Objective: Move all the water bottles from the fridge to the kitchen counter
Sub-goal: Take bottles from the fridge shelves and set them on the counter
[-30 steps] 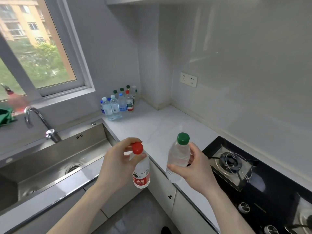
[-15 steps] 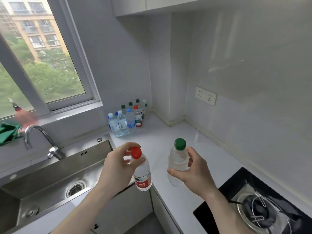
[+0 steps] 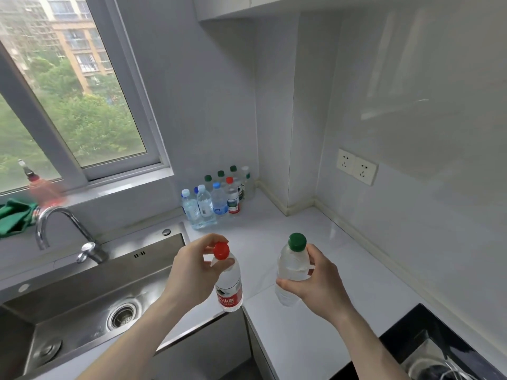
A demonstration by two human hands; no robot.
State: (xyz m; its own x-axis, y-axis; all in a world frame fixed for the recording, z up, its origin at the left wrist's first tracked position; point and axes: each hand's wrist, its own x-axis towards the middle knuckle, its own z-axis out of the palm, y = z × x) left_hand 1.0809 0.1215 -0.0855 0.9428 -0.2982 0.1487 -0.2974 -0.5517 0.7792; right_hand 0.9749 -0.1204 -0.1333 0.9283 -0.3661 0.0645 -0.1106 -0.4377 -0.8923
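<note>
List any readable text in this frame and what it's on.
Nothing reads cleanly.
Red-cap bottle in the left hand: white characters on its red label, too blurred to quote.
Green-cap bottle in the right hand: no label or print visible.
Bottles by the wall: labels too small to read.
Wall socket: no legible marks.

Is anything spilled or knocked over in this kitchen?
Nothing stands out. The bottles in the corner all stand upright on the counter. The left hand holds the red-capped bottle and the right hand the green-capped bottle. No puddles show.
</note>
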